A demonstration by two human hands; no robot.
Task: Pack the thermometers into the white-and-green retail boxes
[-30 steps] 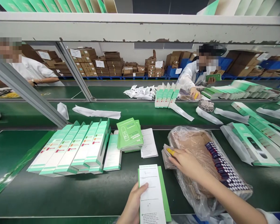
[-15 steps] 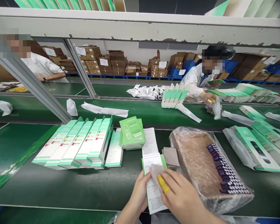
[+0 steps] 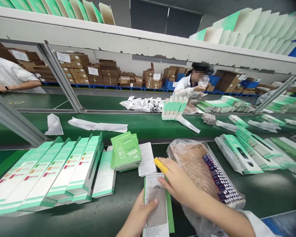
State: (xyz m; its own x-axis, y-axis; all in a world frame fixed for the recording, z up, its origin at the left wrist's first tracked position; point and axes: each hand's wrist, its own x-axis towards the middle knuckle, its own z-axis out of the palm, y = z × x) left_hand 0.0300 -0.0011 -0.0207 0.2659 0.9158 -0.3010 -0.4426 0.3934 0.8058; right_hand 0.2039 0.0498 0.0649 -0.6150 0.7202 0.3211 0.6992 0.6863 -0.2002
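Observation:
My left hand (image 3: 139,214) is closed on a green booklet (image 3: 171,214) with a white printed leaflet (image 3: 155,231) lying on it. Its thumb presses down a thin greyish-white sheet or pouch (image 3: 160,210) that covers most of the leaflet. At the top end of the leaflet is my right hand (image 3: 179,179), fingers stretched out and a yellow cover on one of them. Its thumb lies over the leaflet's upper edge; whether it touches is unclear. Beyond it are another printed leaflet (image 3: 146,159) and a stack of green booklets (image 3: 125,151).
A plastic-lined carton (image 3: 185,154) with rows of batteries (image 3: 223,181) stands on the right. White-and-green boxes (image 3: 74,168) line the left. More boxes (image 3: 244,154) lie at far right. A shelf beam (image 3: 138,39) crosses above; a co-worker (image 3: 187,84) sits across the belt.
My right hand has moved off the greyish sheet to the leaflet's top end. My left thumb now presses the sheet flat. The view has shifted right and tilted.

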